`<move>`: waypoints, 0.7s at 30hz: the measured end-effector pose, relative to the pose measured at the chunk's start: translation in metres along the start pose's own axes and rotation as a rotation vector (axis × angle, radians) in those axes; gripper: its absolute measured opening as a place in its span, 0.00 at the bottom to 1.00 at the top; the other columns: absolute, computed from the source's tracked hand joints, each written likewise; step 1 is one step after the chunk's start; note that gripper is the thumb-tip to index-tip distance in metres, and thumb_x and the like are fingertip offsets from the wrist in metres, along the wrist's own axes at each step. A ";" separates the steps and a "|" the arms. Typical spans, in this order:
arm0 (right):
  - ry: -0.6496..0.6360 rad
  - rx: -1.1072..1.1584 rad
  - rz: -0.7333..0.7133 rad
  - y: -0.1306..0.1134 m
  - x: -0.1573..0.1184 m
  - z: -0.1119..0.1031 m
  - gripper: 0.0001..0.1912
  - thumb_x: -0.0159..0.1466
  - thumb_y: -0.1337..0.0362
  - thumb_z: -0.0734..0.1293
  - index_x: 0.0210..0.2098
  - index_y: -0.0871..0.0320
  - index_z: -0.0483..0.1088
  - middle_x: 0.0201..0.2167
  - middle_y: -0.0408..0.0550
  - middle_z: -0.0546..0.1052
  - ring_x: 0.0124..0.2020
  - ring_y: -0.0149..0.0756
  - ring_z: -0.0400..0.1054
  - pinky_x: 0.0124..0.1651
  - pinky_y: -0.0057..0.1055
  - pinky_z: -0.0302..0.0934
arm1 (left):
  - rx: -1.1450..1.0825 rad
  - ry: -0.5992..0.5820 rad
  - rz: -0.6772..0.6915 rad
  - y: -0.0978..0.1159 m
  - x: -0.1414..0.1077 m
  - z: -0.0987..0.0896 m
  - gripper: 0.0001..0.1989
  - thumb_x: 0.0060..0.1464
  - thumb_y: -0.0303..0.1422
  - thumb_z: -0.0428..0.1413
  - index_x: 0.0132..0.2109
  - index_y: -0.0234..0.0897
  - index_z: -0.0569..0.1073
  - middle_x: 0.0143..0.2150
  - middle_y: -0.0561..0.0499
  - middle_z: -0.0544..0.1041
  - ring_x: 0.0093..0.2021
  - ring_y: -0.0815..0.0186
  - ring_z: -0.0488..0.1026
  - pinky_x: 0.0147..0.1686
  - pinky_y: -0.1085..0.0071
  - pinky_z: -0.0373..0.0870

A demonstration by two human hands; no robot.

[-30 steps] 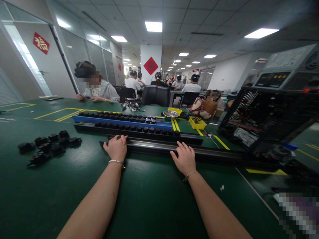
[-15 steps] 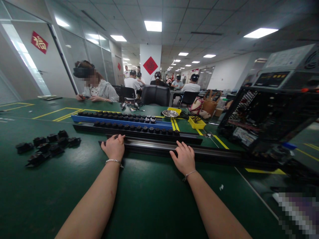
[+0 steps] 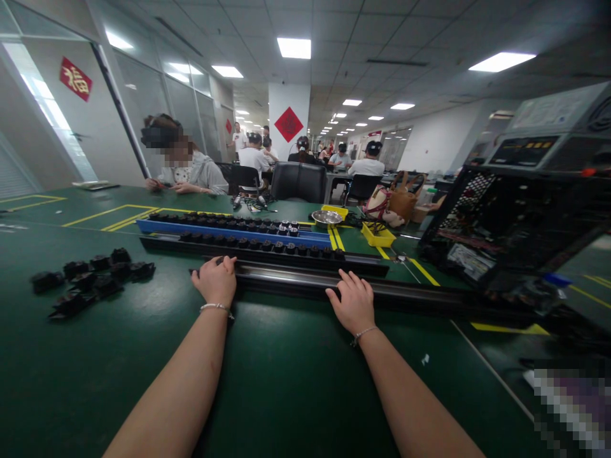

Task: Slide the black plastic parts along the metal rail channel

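A long black rail (image 3: 286, 277) lies across the green table in front of me. At its left end my left hand (image 3: 216, 280) is closed around something small and dark that I cannot make out, with thumb and fingers together. My right hand (image 3: 352, 301) rests on the rail further right, fingers spread and palm down. Behind it, a second black rail (image 3: 363, 264) carries a row of small black parts (image 3: 255, 244). A blue rail (image 3: 312, 239) beyond it holds more such parts. Loose black parts (image 3: 84, 281) lie in a group to the left.
An open computer case (image 3: 515, 222) stands at the right. A metal bowl (image 3: 326, 217) and a yellow tray (image 3: 378, 236) sit behind the rails. Across the table at the left sits a person (image 3: 191, 172) with a headset. A cable bundle (image 3: 252, 203) lies at the far edge.
My left hand has shifted very slightly to the left at the rail's end. My right hand stays in the same place.
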State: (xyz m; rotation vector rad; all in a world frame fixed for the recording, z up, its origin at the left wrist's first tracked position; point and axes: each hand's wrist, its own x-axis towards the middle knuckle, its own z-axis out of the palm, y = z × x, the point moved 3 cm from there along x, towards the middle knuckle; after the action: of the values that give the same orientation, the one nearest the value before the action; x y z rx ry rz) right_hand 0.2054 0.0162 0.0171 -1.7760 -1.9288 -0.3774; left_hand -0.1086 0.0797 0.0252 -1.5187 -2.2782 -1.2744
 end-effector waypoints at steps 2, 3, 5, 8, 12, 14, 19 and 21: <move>0.000 0.004 0.000 0.000 0.000 0.000 0.17 0.64 0.52 0.56 0.31 0.56 0.70 0.57 0.49 0.66 0.59 0.46 0.55 0.59 0.47 0.43 | -0.003 0.050 -0.028 -0.002 0.001 0.000 0.17 0.58 0.38 0.43 0.39 0.39 0.76 0.48 0.44 0.75 0.52 0.56 0.66 0.56 0.53 0.49; 0.000 0.005 0.001 0.000 0.000 0.000 0.17 0.64 0.53 0.56 0.31 0.56 0.69 0.57 0.49 0.66 0.59 0.46 0.55 0.59 0.47 0.43 | -0.009 0.068 -0.038 -0.003 0.001 0.000 0.17 0.58 0.38 0.44 0.39 0.39 0.76 0.48 0.44 0.75 0.52 0.57 0.65 0.56 0.55 0.49; -0.001 0.006 0.003 0.000 0.000 0.000 0.17 0.64 0.52 0.56 0.31 0.56 0.69 0.57 0.49 0.66 0.59 0.46 0.55 0.59 0.47 0.44 | -0.021 0.081 -0.041 -0.005 0.002 0.001 0.17 0.57 0.38 0.44 0.39 0.38 0.76 0.48 0.44 0.75 0.53 0.57 0.65 0.56 0.56 0.50; 0.000 0.006 0.004 -0.001 0.000 0.000 0.17 0.64 0.52 0.56 0.31 0.56 0.70 0.58 0.49 0.66 0.59 0.46 0.55 0.59 0.47 0.44 | -0.037 0.085 -0.045 -0.005 0.003 0.001 0.17 0.57 0.38 0.44 0.40 0.37 0.75 0.48 0.43 0.74 0.52 0.57 0.66 0.56 0.57 0.50; 0.000 0.004 0.002 0.000 0.000 0.000 0.18 0.64 0.52 0.55 0.31 0.56 0.69 0.57 0.49 0.66 0.59 0.45 0.55 0.58 0.47 0.44 | -0.029 0.091 -0.051 -0.007 0.004 -0.001 0.18 0.57 0.38 0.44 0.41 0.36 0.75 0.47 0.42 0.75 0.51 0.56 0.67 0.55 0.58 0.53; -0.001 -0.001 0.003 0.000 0.000 -0.001 0.18 0.64 0.52 0.55 0.31 0.56 0.69 0.58 0.49 0.66 0.59 0.45 0.54 0.58 0.47 0.44 | -0.026 0.105 -0.061 -0.009 0.006 -0.002 0.18 0.57 0.39 0.44 0.42 0.35 0.75 0.46 0.42 0.75 0.50 0.56 0.68 0.53 0.60 0.55; -0.006 -0.013 0.001 0.000 0.000 0.000 0.18 0.64 0.52 0.55 0.31 0.57 0.69 0.58 0.50 0.65 0.60 0.45 0.54 0.59 0.46 0.44 | -0.031 0.121 -0.083 -0.018 0.013 -0.001 0.19 0.56 0.39 0.44 0.42 0.35 0.75 0.47 0.42 0.75 0.50 0.56 0.68 0.50 0.61 0.57; 0.001 -0.015 0.004 0.000 0.000 0.000 0.18 0.64 0.52 0.55 0.31 0.57 0.69 0.58 0.50 0.66 0.59 0.45 0.55 0.59 0.46 0.44 | -0.031 0.106 -0.086 -0.019 0.014 0.000 0.19 0.56 0.39 0.44 0.43 0.35 0.76 0.46 0.42 0.75 0.50 0.55 0.68 0.50 0.60 0.57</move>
State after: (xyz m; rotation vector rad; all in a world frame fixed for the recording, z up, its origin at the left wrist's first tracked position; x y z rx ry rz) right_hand 0.2051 0.0163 0.0169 -1.7886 -1.9262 -0.3921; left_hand -0.1306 0.0871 0.0220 -1.3418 -2.2892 -1.3829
